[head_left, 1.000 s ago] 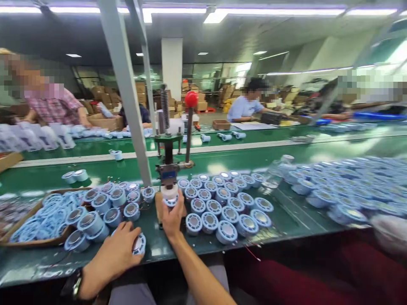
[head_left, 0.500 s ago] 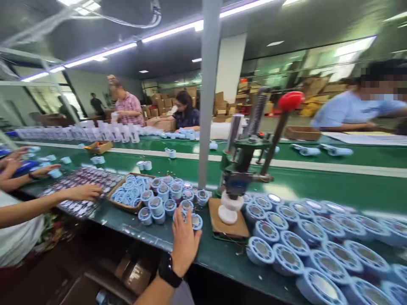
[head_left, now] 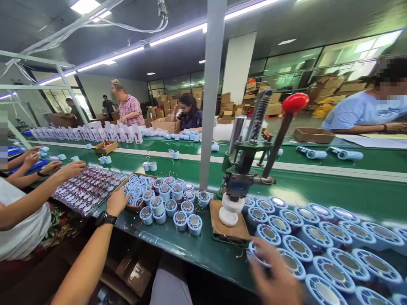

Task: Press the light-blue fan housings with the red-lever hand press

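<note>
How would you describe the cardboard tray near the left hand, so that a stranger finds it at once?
Start at the grey post rising from the green table. Left of its foot stand blue cylinders; the tray lies just beyond, under the left hand. It alone is brown cardboard, filled with loose blue rings.

Blue ring parts (head_left: 135, 192) heaped in shallow cardboard tray (head_left: 137, 207) on green bench
</note>
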The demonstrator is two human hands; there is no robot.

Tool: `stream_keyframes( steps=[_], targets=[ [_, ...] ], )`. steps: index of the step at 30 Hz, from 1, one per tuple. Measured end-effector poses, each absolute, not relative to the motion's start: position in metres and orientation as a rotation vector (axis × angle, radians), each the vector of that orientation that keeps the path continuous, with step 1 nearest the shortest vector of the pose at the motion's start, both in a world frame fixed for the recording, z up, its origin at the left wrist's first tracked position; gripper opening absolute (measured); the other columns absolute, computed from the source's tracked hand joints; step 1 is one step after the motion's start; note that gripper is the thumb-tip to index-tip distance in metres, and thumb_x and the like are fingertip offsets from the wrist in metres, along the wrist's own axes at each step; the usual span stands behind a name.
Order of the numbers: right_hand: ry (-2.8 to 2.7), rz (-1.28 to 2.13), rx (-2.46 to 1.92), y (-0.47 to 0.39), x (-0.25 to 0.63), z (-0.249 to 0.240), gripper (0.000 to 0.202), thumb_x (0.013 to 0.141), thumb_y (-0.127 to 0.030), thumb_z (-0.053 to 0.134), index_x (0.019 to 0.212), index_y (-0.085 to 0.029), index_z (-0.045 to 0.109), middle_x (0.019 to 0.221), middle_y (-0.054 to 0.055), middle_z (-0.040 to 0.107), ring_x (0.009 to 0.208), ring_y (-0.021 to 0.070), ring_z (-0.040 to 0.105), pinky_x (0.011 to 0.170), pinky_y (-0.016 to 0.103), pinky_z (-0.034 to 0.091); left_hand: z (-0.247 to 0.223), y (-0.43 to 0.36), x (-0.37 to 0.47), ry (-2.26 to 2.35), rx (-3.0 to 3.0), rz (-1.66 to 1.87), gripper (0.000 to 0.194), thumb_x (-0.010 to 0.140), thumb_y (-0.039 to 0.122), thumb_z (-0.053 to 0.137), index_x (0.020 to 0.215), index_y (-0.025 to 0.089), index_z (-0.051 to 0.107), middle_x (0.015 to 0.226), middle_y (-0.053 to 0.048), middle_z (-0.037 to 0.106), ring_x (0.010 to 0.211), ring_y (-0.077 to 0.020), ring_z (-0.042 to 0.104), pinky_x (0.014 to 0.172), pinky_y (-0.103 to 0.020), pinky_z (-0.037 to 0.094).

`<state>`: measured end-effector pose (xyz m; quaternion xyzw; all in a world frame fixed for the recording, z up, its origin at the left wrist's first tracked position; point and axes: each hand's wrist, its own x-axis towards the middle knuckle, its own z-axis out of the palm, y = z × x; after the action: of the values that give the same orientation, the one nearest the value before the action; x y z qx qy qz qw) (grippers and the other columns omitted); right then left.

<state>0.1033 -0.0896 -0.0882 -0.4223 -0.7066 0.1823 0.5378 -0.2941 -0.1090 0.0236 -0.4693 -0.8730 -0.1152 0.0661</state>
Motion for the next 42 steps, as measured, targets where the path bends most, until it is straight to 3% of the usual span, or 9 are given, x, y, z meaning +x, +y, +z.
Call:
stream_keyframes(
  steps=[8, 12, 14, 16, 21, 25, 30, 38, 42],
  targets=[
    [-2.063, 0.106, -0.988, -0.075, 0.065, -0.112, 0.042, 0.088, -0.02, 0.056, 0.128, -0.028, 0.063, 0.141, 0.009, 0.053, 0.12, 0.0291, 0.056, 0.095, 0.049, 0.054, 0.032, -0.122, -0.289, -2.499, -1.185, -0.53, 0.04, 0.094, 0.023, 0.032, 0.119, 0.01, 0.06, 0.113, -0.019, 0.069, 0.103, -0.0307, 0.065, 0.089, -0.037, 0.047],
    [-1.994, 0.094, -0.957, -0.096, 0.104, -0.128, 0.012, 0.09, -0.028, 0.058, 0.093, -0.024, 0.069, 0.131, 0.006, 0.062, 0.113, 0.0269, 0.059, 0.087, 0.043, 0.056, 0.017, -0.156, -0.234, -2.386, -1.234, -1.027, 0.039, 0.091, 0.04, 0.041, 0.114, 0.017, 0.064, 0.105, -0.011, 0.072, 0.094, -0.0284, 0.068, 0.086, -0.036, 0.052],
    [-1.948, 0.106, -0.954, -0.106, 0.126, -0.128, 0.019, 0.09, -0.031, 0.059, 0.074, -0.021, 0.061, 0.116, 0.006, 0.069, 0.105, 0.0252, 0.062, 0.083, 0.039, 0.056, -0.009, -0.165, -0.183, -2.409, -1.542, -1.34, 0.035, 0.088, 0.046, 0.05, 0.105, 0.021, 0.067, 0.1, -0.007, 0.074, 0.088, -0.0263, 0.069, 0.08, -0.034, 0.056],
    [-1.889, 0.16, -0.979, -0.112, 0.143, -0.124, 0.02, 0.091, -0.031, 0.058, 0.075, -0.02, 0.06, 0.112, 0.008, 0.069, 0.103, 0.0236, 0.063, 0.082, 0.036, 0.057, -0.039, -0.163, -0.129, -2.443, -1.966, -1.449, 0.03, 0.089, 0.043, 0.053, 0.101, 0.022, 0.069, 0.095, -0.006, 0.074, 0.084, -0.0238, 0.07, 0.076, -0.033, 0.058],
    [-1.849, 0.298, -1.077, -0.119, 0.165, -0.109, 0.022, 0.091, -0.027, 0.052, 0.107, -0.02, 0.065, 0.125, 0.012, 0.061, 0.112, 0.0219, 0.063, 0.089, 0.034, 0.056, -0.092, -0.129, -0.054, -2.154, -2.274, -1.213, 0.034, 0.093, 0.024, 0.041, 0.113, 0.022, 0.068, 0.117, -0.01, 0.069, 0.11, -0.028, 0.062, 0.097, -0.049, 0.052],
    [-1.924, 0.346, -1.046, -0.123, 0.179, -0.105, 0.023, 0.092, -0.027, 0.05, 0.105, -0.023, 0.068, 0.13, 0.009, 0.061, 0.125, 0.0259, 0.053, 0.099, 0.044, 0.051, -0.097, -0.123, -0.062, -2.114, -2.411, -1.058, 0.035, 0.095, 0.026, 0.042, 0.122, 0.023, 0.065, 0.13, -0.01, 0.062, 0.119, -0.0282, 0.056, 0.102, -0.052, 0.048],
    [-1.85, 0.432, -1.061, -0.116, 0.179, -0.106, 0.014, 0.088, -0.033, 0.062, 0.081, -0.021, 0.066, 0.118, 0.008, 0.068, 0.11, 0.0246, 0.059, 0.094, 0.043, 0.053, -0.089, -0.129, -0.069, -2.07, -2.601, -0.804, 0.057, 0.084, 0.018, 0.056, 0.14, 0.025, 0.051, 0.142, -0.009, 0.053, 0.129, -0.031, 0.047, 0.109, -0.054, 0.041],
    [-1.869, 0.536, -1.08, -0.113, 0.178, -0.105, 0.024, 0.083, -0.023, 0.059, 0.105, -0.019, 0.068, 0.128, 0.013, 0.058, 0.118, 0.0217, 0.06, 0.097, 0.033, 0.053, -0.09, -0.12, -0.042, -2.215, -2.414, -0.772, 0.068, 0.083, 0.018, 0.058, 0.148, 0.023, 0.038, 0.137, -0.012, 0.054, 0.123, -0.0324, 0.048, 0.104, -0.053, 0.042],
    [-1.81, 0.466, -1.066, -0.117, 0.179, -0.109, 0.022, 0.084, -0.022, 0.061, 0.105, -0.021, 0.068, 0.123, 0.011, 0.058, 0.115, 0.0193, 0.061, 0.096, 0.03, 0.053, -0.09, -0.121, -0.045, -2.095, -2.63, -0.846, 0.084, 0.077, 0.011, 0.058, 0.153, 0.03, 0.026, 0.158, -0.007, 0.032, 0.139, -0.0298, 0.034, 0.114, -0.05, 0.034]
  ],
)
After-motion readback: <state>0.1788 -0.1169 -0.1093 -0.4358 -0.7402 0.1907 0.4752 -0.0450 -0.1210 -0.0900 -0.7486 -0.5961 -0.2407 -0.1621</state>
